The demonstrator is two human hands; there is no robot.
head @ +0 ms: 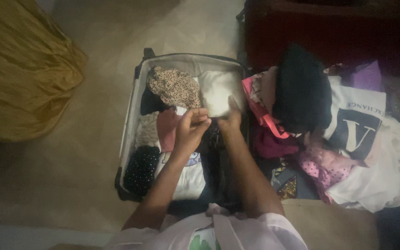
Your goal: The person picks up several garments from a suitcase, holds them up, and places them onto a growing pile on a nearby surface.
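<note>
Pinching the white folded cloth (pixel 217 92) at its six o'clock edge, right hand (pixel 231 118) closed grip; left hand (pixel 191 129), fingers curled on nothing visible, at eight o'clock.

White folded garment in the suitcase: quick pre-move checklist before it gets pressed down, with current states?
1. Right hand on the white folded garment: ok, it touches the lower edge.
2. Left hand free of that garment: ok, it is raised beside it; whether it pinches anything, cannot tell.
3. Garment inside the suitcase walls: ok, top right corner.
4. Spotted top clear of the garment: cannot tell, edges meet.
5. Clothes pile kept outside the case: not ok, pink pieces lap over the right rim.
</note>
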